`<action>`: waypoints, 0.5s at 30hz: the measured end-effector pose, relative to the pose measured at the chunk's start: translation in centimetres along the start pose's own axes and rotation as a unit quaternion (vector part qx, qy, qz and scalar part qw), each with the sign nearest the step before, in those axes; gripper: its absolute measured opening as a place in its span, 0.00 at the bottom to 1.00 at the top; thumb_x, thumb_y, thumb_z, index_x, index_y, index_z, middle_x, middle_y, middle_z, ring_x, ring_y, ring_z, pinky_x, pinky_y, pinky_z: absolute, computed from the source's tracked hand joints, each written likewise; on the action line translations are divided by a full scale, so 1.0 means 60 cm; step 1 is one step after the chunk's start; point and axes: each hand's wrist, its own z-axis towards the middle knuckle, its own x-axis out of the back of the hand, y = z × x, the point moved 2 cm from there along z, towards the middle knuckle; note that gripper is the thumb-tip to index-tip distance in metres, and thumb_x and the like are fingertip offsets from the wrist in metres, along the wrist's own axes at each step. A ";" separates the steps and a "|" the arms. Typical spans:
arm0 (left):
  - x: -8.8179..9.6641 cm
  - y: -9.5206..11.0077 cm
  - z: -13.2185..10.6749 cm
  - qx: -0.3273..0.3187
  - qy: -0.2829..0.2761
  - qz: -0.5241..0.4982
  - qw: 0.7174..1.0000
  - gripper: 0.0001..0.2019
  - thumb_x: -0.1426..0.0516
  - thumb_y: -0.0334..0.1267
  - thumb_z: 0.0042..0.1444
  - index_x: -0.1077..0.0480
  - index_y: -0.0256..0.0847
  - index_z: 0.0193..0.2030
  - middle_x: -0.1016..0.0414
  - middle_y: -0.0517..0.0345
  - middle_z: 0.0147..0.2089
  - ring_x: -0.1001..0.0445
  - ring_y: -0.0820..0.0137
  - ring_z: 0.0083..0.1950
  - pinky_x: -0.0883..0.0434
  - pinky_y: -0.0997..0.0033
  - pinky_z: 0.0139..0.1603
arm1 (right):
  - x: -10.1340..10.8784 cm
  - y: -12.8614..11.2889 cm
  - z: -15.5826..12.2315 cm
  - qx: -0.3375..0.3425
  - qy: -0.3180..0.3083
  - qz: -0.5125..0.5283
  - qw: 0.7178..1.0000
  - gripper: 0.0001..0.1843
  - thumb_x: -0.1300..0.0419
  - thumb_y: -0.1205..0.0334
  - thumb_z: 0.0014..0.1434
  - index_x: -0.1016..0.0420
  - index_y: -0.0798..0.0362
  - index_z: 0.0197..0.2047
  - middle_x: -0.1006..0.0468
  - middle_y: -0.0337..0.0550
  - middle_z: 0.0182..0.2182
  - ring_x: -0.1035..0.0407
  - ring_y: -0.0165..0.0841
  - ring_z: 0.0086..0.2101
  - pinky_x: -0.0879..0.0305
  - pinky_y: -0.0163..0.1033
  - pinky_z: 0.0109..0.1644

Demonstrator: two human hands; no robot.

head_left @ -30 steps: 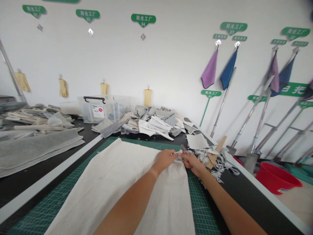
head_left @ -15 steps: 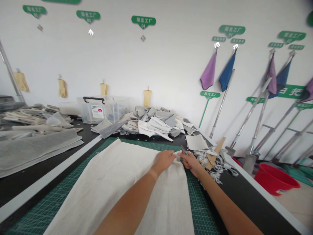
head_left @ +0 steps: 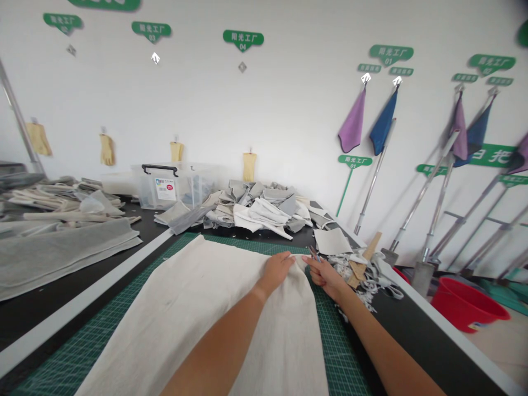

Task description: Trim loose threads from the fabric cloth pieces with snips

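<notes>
A large piece of off-white cloth [head_left: 198, 297] lies over a green cutting mat [head_left: 340, 346]. My left hand [head_left: 278, 272] is closed on the cloth near its far right corner and bunches it into folds. Just to the right, my right hand [head_left: 324, 275] is closed around a small pair of thread snips [head_left: 314, 253], whose metal blades point up and left. The right fingertips reach the same corner of cloth; whether they pinch it is hard to tell. Most of the snips is hidden in the palm.
Heaped grey and white cloth pieces [head_left: 264, 206] lie behind the mat, beside a clear plastic box [head_left: 159, 187]. More folded cloth [head_left: 61, 247] is stacked at left. Scraps [head_left: 365, 286] lie beside my right hand. A red bucket [head_left: 466, 305] stands beyond the table's right edge.
My right hand has shifted slightly right, and the snips have turned and drawn back from the cloth corner. My left hand keeps its grip in nearly the same place.
</notes>
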 end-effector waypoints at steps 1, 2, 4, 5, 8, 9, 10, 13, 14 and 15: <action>-0.002 -0.002 0.000 -0.004 0.004 0.004 1.000 0.16 0.50 0.47 0.66 0.24 0.41 0.42 0.20 0.51 0.46 0.25 0.62 0.48 0.33 0.66 0.51 | 0.001 0.000 0.000 0.001 -0.002 0.005 1.000 0.27 0.28 0.52 0.50 0.46 0.48 0.31 0.54 0.20 0.14 0.64 0.19 0.13 0.69 0.28 0.13; -0.003 -0.004 0.001 -0.004 0.006 0.008 1.000 0.16 0.50 0.47 0.66 0.24 0.41 0.42 0.20 0.51 0.47 0.25 0.62 0.49 0.33 0.66 0.52 | 0.003 0.001 0.000 0.001 -0.005 0.010 1.000 0.27 0.28 0.52 0.51 0.45 0.48 0.31 0.54 0.20 0.14 0.64 0.19 0.13 0.69 0.28 0.13; -0.006 -0.009 0.002 0.001 0.006 0.010 1.000 0.16 0.50 0.47 0.66 0.24 0.41 0.44 0.20 0.50 0.49 0.25 0.61 0.50 0.34 0.66 0.54 | 0.006 0.001 0.000 0.000 -0.010 0.017 1.000 0.27 0.28 0.51 0.50 0.45 0.48 0.31 0.53 0.20 0.14 0.64 0.19 0.13 0.68 0.28 0.13; -0.007 -0.011 0.002 0.005 0.006 0.008 1.000 0.17 0.49 0.47 0.65 0.23 0.41 0.45 0.20 0.50 0.50 0.25 0.60 0.52 0.34 0.65 0.55 | 0.007 0.001 0.000 0.000 -0.011 0.018 1.000 0.27 0.27 0.51 0.50 0.45 0.48 0.30 0.53 0.21 0.14 0.64 0.19 0.13 0.68 0.28 0.14; -0.009 -0.015 0.004 0.006 0.009 -0.010 1.000 0.17 0.48 0.48 0.65 0.24 0.41 0.48 0.21 0.48 0.54 0.26 0.60 0.55 0.34 0.65 0.58 | 0.008 0.002 0.003 0.006 0.016 0.016 1.000 0.28 0.26 0.52 0.47 0.45 0.49 0.30 0.53 0.21 0.14 0.63 0.19 0.13 0.68 0.28 0.14; -0.009 -0.015 0.005 0.004 0.010 -0.018 1.000 0.17 0.48 0.48 0.65 0.24 0.41 0.49 0.22 0.48 0.55 0.26 0.59 0.56 0.35 0.65 0.59 | 0.008 0.003 0.005 0.010 0.032 0.016 0.999 0.28 0.26 0.53 0.46 0.44 0.48 0.30 0.53 0.20 0.14 0.63 0.19 0.13 0.68 0.29 0.14; -0.009 -0.015 0.005 0.003 0.012 -0.024 1.000 0.18 0.48 0.48 0.65 0.23 0.40 0.48 0.22 0.48 0.55 0.26 0.59 0.56 0.35 0.64 0.59 | 0.008 0.004 0.007 0.014 0.047 0.015 0.999 0.28 0.25 0.53 0.46 0.44 0.48 0.31 0.54 0.20 0.14 0.63 0.19 0.13 0.68 0.29 0.14; -0.010 -0.015 0.006 0.014 0.018 -0.039 0.999 0.17 0.48 0.48 0.64 0.23 0.40 0.45 0.21 0.47 0.51 0.26 0.58 0.54 0.35 0.63 0.58 | 0.006 0.007 0.012 0.025 0.068 0.013 0.997 0.29 0.25 0.53 0.45 0.45 0.48 0.30 0.54 0.20 0.13 0.62 0.19 0.13 0.69 0.29 0.14; -0.010 -0.015 0.007 0.020 0.018 -0.048 0.998 0.16 0.48 0.47 0.64 0.23 0.40 0.44 0.21 0.47 0.50 0.26 0.58 0.53 0.36 0.63 0.58 | 0.006 0.008 0.013 0.027 0.066 0.012 0.997 0.29 0.26 0.53 0.46 0.47 0.48 0.29 0.54 0.20 0.13 0.62 0.19 0.13 0.69 0.29 0.14; -0.009 -0.015 0.007 0.023 0.018 -0.057 0.998 0.16 0.48 0.47 0.64 0.24 0.40 0.43 0.21 0.48 0.48 0.26 0.59 0.52 0.36 0.63 0.57 | 0.007 0.009 0.013 0.027 0.063 0.009 0.998 0.30 0.26 0.53 0.46 0.47 0.48 0.29 0.54 0.21 0.13 0.62 0.19 0.13 0.69 0.29 0.14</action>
